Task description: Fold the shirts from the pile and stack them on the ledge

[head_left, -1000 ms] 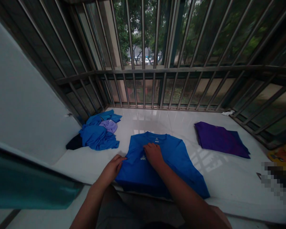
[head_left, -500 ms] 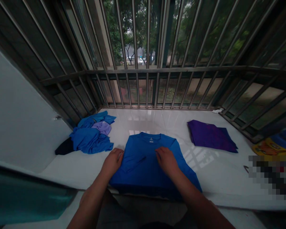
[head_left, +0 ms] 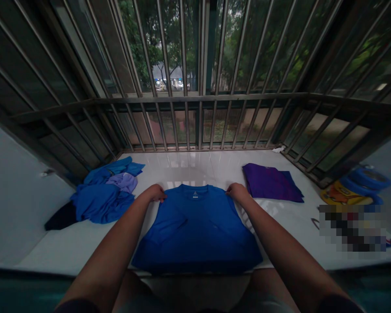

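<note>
Blue shirt (head_left: 197, 230), laid flat
Its far shoulders are pinched by left hand (head_left: 155, 192) and right hand (head_left: 238, 192), seemingly for tautness.

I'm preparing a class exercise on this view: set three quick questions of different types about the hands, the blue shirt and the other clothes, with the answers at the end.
1. Fill the gap: the left hand and the right hand each touch one ____ of the blue shirt.
2. True or false: the flat purple cloth lies farther to the right than the blue shirt.
3. Which colour shows in the rumpled pile of clothes on the left, along with blue?
A. yellow
B. lavender
C. red

Key:
1. shoulder
2. true
3. B
</note>
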`<state>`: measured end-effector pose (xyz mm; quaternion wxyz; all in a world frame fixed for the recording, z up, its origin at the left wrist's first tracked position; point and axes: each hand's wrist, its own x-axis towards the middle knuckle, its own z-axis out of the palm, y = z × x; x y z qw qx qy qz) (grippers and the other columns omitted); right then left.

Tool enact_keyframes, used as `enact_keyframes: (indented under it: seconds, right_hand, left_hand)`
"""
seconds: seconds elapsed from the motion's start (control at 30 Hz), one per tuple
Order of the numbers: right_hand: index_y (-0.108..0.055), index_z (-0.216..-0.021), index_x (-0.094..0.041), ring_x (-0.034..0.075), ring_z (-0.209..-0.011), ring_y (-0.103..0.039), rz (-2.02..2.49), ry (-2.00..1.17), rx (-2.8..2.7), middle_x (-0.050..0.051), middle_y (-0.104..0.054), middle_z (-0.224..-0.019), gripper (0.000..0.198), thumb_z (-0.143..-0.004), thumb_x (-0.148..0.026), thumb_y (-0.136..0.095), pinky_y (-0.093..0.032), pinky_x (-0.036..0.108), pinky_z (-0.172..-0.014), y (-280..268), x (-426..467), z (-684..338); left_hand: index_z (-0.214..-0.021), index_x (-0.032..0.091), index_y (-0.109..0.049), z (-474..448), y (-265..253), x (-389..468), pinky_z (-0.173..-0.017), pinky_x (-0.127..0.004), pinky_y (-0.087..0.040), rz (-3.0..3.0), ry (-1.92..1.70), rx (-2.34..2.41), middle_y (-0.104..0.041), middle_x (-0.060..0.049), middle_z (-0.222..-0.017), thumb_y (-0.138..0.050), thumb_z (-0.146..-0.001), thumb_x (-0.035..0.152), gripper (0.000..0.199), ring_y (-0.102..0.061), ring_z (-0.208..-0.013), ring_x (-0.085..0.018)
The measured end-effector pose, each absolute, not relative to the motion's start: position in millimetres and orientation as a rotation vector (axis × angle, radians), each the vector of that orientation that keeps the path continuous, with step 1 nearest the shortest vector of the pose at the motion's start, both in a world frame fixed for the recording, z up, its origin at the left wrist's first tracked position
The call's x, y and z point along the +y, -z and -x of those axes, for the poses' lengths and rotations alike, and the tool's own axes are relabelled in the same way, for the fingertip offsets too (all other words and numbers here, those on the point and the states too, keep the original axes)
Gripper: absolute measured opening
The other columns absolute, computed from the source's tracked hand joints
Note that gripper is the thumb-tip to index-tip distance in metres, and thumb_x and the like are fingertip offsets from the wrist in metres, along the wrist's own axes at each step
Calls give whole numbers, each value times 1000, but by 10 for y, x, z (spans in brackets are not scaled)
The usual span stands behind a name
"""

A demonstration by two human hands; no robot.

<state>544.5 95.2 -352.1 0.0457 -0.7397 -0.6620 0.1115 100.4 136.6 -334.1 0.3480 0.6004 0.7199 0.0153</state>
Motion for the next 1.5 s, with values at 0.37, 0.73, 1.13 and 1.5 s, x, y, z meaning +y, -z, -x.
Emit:
enact_keyframes:
  seconds: [0.37,0.73,1.13,1.5]
  right_hand:
    - [-79,-118,-14,24,-103,-73,2052,-186,-1829,14,-82,-112,24,-102,-26,-65,-50,29,-90,2952,1375,-5367]
    - [-77,-106,-25,24,-105,-75,1389,-251,-2172,9,-77,-115,24,-103,-22,-53,-63,37,-92,3756,-580,-5879]
    - [-70,-137,-12,33,-127,-66,1928,-162,-2108,20,-72,-137,39,-109,-28,-49,-48,46,-118,3536,-243,-5605]
    - [-76,-112,-15,26,-110,-72,2014,-280,-2184,9,-77,-116,19,-101,-31,-76,-58,44,-100,3466,631,-5601]
  left_hand:
    - [-109,19,-60,-1262,3180,1640,-78,-30,-65,-1290,-806,1697,-79,-4,-90,-69,-105,43,26,-79,-82,-16]
    - [-95,26,-74,-424,3746,-139,-102,-47,-62,-1923,-845,1566,-85,-5,-106,-70,-87,45,21,-79,-105,-29]
    - [-134,16,-73,-765,3676,248,-120,-49,-50,-2290,-460,1859,-76,-16,-139,-47,-100,19,43,-70,-131,-32]
    - [-77,24,-77,-793,3413,1258,-75,-30,-52,-2309,-149,1625,-76,0,-76,-84,-72,24,8,-74,-78,-24]
